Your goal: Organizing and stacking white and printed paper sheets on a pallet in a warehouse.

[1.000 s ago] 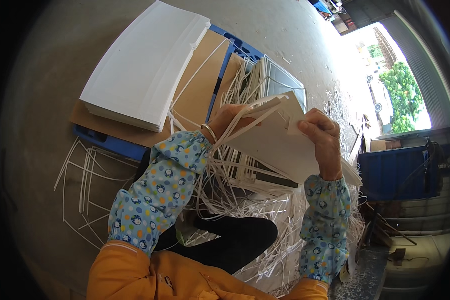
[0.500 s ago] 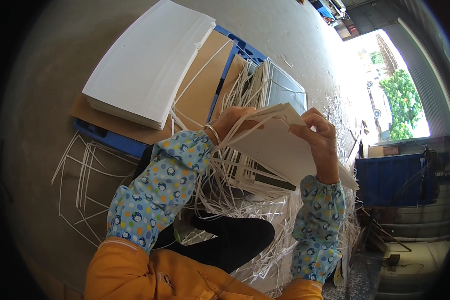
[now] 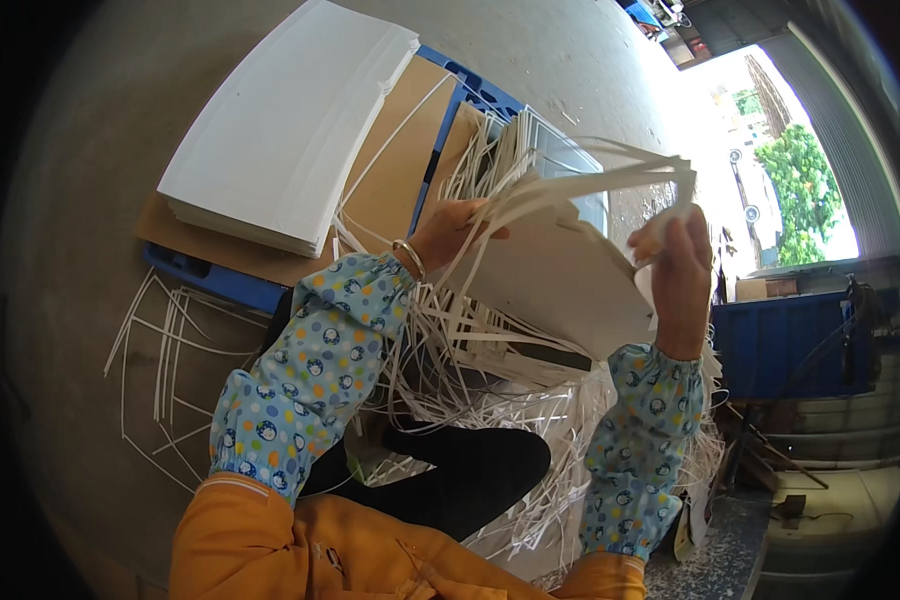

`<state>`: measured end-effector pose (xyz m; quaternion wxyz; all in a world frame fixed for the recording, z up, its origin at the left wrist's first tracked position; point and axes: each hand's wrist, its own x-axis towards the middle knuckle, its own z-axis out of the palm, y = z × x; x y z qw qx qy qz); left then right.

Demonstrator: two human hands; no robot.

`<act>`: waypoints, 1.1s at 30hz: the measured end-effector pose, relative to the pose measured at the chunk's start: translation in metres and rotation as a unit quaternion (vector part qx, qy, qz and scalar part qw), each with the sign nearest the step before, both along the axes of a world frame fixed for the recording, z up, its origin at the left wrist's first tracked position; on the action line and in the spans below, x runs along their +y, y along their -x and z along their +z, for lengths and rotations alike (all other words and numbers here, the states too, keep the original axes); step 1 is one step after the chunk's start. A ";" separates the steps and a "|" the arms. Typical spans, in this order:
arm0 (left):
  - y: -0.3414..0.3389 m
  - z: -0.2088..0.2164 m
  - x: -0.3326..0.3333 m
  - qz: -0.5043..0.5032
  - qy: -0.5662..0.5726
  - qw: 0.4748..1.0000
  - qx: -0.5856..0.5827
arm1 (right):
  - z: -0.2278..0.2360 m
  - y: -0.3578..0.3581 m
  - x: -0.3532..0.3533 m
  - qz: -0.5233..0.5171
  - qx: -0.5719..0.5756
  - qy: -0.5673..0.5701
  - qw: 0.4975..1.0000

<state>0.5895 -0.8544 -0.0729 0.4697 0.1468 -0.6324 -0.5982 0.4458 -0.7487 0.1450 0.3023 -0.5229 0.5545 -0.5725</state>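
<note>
White sheets [image 3: 560,275] slant in mid-air above tangled scraps [image 3: 550,490], the left hand's [image 3: 452,235] grip pinching their left edge. The right hand's [image 3: 680,265] blurred grip holds strips [image 3: 620,181] arching over them. Leftward, a white stack [image 3: 290,130] lies on cardboard [image 3: 395,150] over a blue pallet [image 3: 220,281].

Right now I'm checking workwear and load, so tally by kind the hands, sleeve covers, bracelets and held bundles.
Bare hands: 2
Light-blue dotted fabric sleeve covers: 2
Silver metal bracelet: 1
Held bundle of flat white sheets: 1
Total: 6
</note>
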 end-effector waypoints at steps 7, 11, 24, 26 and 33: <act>-0.008 0.013 0.001 -0.001 -0.040 0.999 -0.021 | 0.038 0.040 0.046 -0.040 0.048 0.046 0.997; -0.002 -0.003 -0.006 -0.009 -0.085 0.996 -0.010 | 0.051 0.046 0.065 -0.253 0.244 0.017 0.936; -0.004 0.011 -0.002 0.012 -0.091 0.996 -0.017 | 0.204 0.212 0.327 -0.506 0.709 0.009 0.492; -0.001 0.017 0.003 -0.003 -0.134 0.991 -0.015 | 0.196 0.254 0.437 -0.502 0.824 -0.108 0.239; -0.009 0.016 0.002 0.040 -0.135 0.989 -0.050 | 0.050 0.223 0.586 -0.720 0.507 -0.362 0.305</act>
